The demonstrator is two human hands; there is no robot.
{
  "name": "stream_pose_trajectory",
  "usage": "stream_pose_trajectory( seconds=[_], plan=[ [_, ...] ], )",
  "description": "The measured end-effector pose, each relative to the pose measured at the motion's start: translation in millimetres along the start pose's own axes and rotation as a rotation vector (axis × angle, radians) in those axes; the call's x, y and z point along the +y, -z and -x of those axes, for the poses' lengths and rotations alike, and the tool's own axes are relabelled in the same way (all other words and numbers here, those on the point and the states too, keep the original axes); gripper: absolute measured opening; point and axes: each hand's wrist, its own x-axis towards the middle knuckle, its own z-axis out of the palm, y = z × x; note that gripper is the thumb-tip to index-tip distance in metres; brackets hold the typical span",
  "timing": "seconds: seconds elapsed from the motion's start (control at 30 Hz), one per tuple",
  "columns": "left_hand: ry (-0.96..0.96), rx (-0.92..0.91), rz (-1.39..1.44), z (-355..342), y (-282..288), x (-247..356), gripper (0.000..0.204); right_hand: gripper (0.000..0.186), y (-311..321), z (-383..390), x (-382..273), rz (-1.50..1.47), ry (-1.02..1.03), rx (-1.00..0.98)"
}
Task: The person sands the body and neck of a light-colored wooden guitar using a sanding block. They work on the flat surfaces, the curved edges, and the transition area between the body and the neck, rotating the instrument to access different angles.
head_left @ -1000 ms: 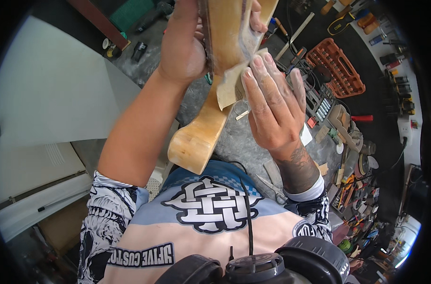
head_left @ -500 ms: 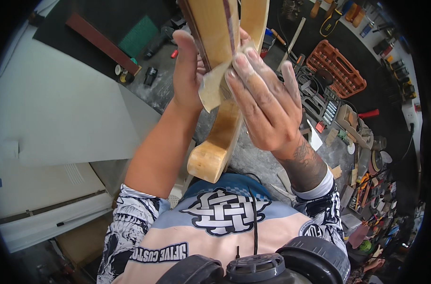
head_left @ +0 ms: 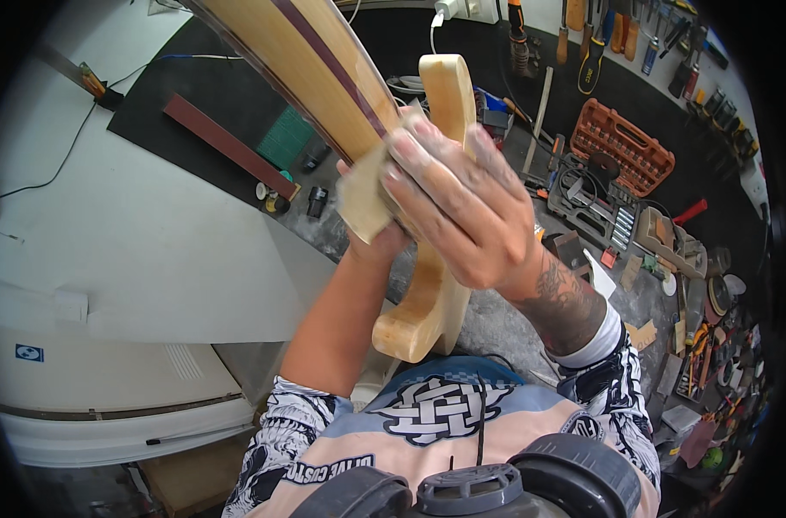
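Note:
A pale wooden piece (head_left: pixel 328 65) with a long purple stripe slants from the upper left to the middle, joined or overlapped by curved wooden sections (head_left: pixel 406 328) above and below my fingers. My left hand (head_left: pixel 377 246) grips it from behind, largely hidden. A folded beige sheet, seemingly sandpaper (head_left: pixel 358 198), lies against the striped part under my right hand (head_left: pixel 457 203), whose dusty fingers press flat and close together on it. The sheet's edge is slightly blurred.
Behind the piece are a dusty workbench (head_left: pixel 505 332), a dark red strip (head_left: pixel 224 142) and a green mat (head_left: pixel 285 138). An orange socket case (head_left: pixel 617 142), grey tool case and assorted tools crowd the right. A white panel (head_left: pixel 151 268) spans the left; hand tools hang at the top right.
The striped part has swung toward the upper left, and the curved upper end now shows. Both hands and the sheet have shifted lower in the picture, and more of the bench is visible.

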Motion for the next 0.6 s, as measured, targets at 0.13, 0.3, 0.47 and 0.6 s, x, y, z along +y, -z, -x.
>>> stream_pose_trajectory(
  seconds=[0.13, 0.3, 0.47, 0.6],
  plan=[
    [-0.026, 0.039, -0.277, -10.6, -23.3, -0.9, 0.098, 0.038, -1.0, 49.7, -7.0, 0.061, -0.041, -0.114],
    [-0.128, 0.08, -0.574, -2.6, -33.5, 7.0, 0.083, 0.039, -9.9, -31.5, 13.0, -0.014, 0.077, 0.161],
    [-0.148, 0.034, -0.47, -18.6, -46.0, 36.7, 0.083, 0.04, 8.8, -90.8, 48.7, 0.012, 0.021, 0.406],
    [-0.142, 0.054, -0.829, -46.7, -79.9, 68.1, 0.063, 0.031, 18.4, -31.9, 59.7, 0.059, -0.3, 0.447]
  ],
)
